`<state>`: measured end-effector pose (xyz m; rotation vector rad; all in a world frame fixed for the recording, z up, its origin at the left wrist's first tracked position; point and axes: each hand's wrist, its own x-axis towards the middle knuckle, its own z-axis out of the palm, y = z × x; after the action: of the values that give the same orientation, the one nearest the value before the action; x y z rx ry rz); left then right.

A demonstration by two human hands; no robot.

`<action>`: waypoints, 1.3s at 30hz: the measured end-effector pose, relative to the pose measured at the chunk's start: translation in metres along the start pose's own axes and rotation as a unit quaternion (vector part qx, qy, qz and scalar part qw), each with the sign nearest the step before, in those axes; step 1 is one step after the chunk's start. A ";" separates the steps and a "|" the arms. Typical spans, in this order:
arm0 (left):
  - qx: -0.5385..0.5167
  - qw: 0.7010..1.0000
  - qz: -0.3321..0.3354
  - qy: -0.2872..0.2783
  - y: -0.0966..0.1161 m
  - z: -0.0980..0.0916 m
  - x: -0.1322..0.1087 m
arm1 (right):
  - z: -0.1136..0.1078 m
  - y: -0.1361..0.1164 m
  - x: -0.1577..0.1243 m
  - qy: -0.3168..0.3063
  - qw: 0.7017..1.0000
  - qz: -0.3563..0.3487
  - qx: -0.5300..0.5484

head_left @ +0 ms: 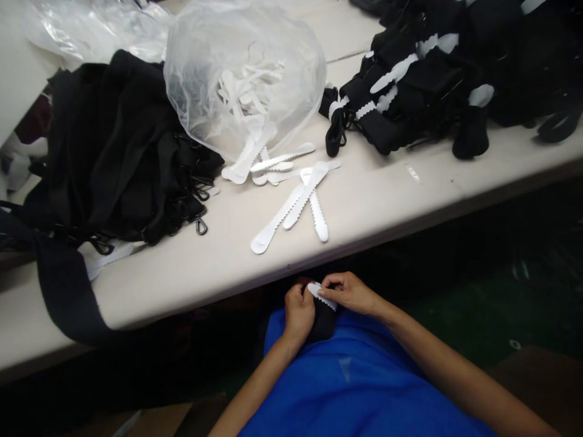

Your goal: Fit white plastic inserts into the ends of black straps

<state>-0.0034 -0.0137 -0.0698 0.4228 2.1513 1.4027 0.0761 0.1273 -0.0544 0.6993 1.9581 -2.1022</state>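
Observation:
Close to my body, below the table edge, my left hand (299,312) is closed around a folded black strap (323,323). A white serrated plastic strip (322,296) lies against the strap. My right hand (348,293) pinches that strip between thumb and fingers from the right side. Part of the strap is hidden by my hands. On the table ahead lie several loose white strips (306,197) of the same kind, crossed over each other.
An open clear plastic bag (291,67) holds more white strips. To its left is a heap of black straps (109,152) with metal hooks, one strap (68,297) drooping over the edge. Bundled black straps (401,91) with white strips are piled at the right of the table (387,206).

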 end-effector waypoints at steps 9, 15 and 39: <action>0.095 0.992 0.082 0.027 0.004 -0.002 -0.007 | 0.010 0.004 0.008 0.085 0.995 0.039 -0.037; 0.145 0.979 0.139 0.029 0.010 -0.006 -0.009 | 0.007 0.002 0.009 0.068 0.996 0.064 0.000; 0.117 0.992 0.029 -0.034 0.010 -0.016 -0.003 | 0.039 0.004 0.006 0.197 0.945 -0.015 -0.261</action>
<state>-0.0100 -0.0227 -0.0544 0.6161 2.2714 1.1516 0.0645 0.0899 -0.0603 1.0266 2.5923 -1.4130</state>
